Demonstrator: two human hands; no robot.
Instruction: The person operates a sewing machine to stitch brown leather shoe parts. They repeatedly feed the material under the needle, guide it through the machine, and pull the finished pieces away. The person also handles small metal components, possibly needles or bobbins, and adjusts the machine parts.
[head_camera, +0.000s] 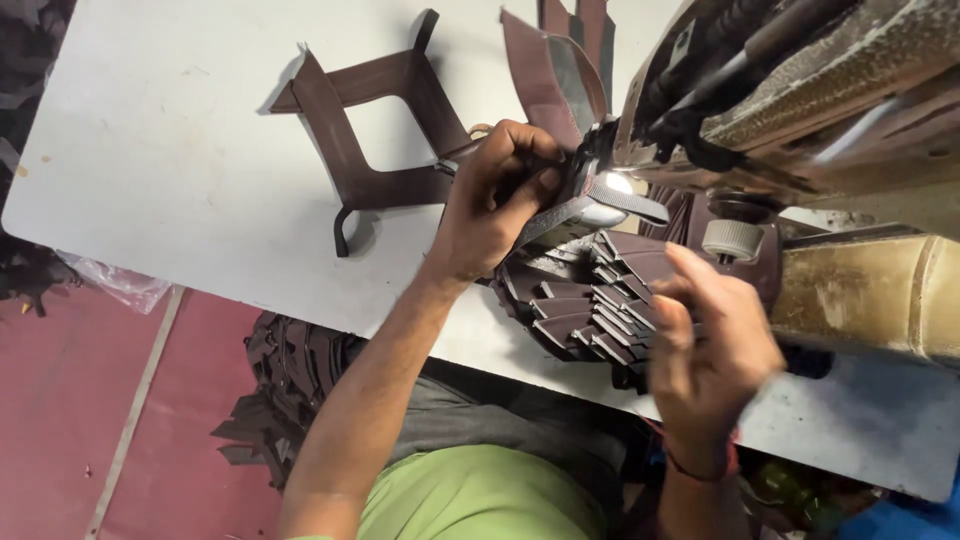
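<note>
left hand (497, 192) pinching one brown leather strap (560, 218) at sewing machine (800, 90), strap lying diagonally | right hand (708, 345) hovering spread over stacked brown leather pieces (590, 310), uncountable | table (160, 150)

Bare table (180, 170) left: open passage. Sewing machine (800, 110) blocks right; strap stack (590, 310) crowds centre.

Leather workshop: sewing machine (800, 90), cut straps (600, 310)

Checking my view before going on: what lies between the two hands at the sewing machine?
In the head view, between the left hand and right hand lies a fanned stack of dark brown cut strips on the table.
</note>
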